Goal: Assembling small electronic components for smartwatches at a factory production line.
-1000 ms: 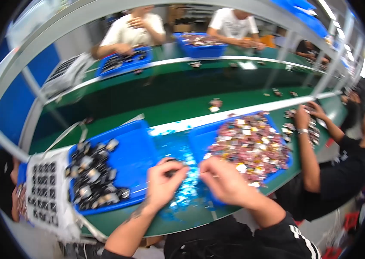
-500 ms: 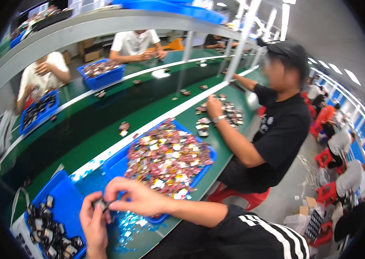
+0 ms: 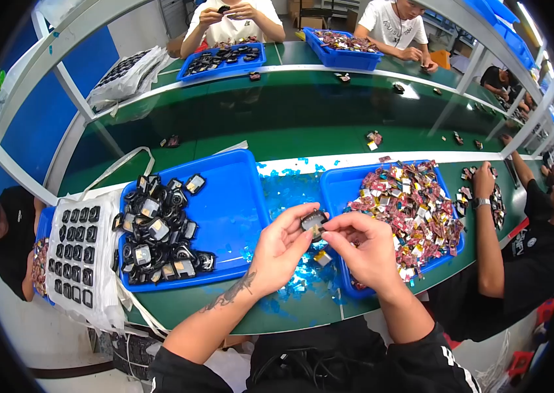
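Observation:
My left hand (image 3: 279,254) holds a small black square-cornered case (image 3: 313,220), which looks like a smartwatch housing, between thumb and fingers. On its right edge, the thumb and fingertips of my right hand (image 3: 367,250) are pinched together. A silvery part shows inside the case. Just below the hands is a small part with a pale square face (image 3: 322,258); whether it hangs or lies on the bench I cannot tell. To the left, a blue tray (image 3: 228,196) bears a heap of similar black cases (image 3: 152,226). At right, another blue tray (image 3: 337,190) is piled with red circuit boards with silvery pieces (image 3: 401,209).
Blue film scraps (image 3: 293,288) litter the green bench between the trays. A white sheet tray (image 3: 80,242) with rows of black frames stands at far left. Beyond runs a green conveyor belt (image 3: 257,118) with scattered boards. Co-workers sit opposite and on both sides; metal posts (image 3: 71,92) rise ahead.
My view has swung left and down, so both trays now lie before me. Both hands are still together at the black case.

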`<state>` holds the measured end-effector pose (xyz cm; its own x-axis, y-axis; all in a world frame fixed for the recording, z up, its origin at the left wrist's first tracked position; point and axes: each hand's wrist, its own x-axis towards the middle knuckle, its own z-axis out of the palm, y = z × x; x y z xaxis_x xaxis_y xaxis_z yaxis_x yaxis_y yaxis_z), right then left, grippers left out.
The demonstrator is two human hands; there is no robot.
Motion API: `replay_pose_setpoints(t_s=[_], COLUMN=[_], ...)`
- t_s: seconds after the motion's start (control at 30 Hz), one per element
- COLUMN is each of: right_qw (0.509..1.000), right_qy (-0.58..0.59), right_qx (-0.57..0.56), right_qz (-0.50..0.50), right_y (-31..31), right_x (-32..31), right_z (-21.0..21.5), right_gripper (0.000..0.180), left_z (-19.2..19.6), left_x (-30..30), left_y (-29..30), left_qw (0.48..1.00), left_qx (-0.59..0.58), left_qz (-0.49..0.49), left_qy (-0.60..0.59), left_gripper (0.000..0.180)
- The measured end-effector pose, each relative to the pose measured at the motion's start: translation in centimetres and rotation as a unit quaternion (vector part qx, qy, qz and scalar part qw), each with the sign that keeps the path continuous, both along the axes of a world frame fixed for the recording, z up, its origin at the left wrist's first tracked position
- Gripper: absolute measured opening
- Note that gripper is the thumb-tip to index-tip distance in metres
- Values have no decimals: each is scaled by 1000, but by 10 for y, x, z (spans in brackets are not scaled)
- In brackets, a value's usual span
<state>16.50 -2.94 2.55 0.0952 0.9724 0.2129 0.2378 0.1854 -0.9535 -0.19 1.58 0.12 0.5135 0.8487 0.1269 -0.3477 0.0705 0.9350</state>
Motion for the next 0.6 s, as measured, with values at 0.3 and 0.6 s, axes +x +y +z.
replay_pose_setpoints(t_s=[0.3, 0.6], right_qw=[991, 997], right_qy=[-114, -50], right_qx=[46, 49], right_qz=[49, 42], right_y=[-20, -4], right_x=[-2, -14], right_z=[2, -3], right_gripper=[11, 10], left_z=[-13, -10], left_x=[-4, 2], left_y=[11, 1], left_qw=[975, 994], left_qx=[87, -37], left_qz=[204, 92], left_qy=[15, 53], left_gripper=[18, 28])
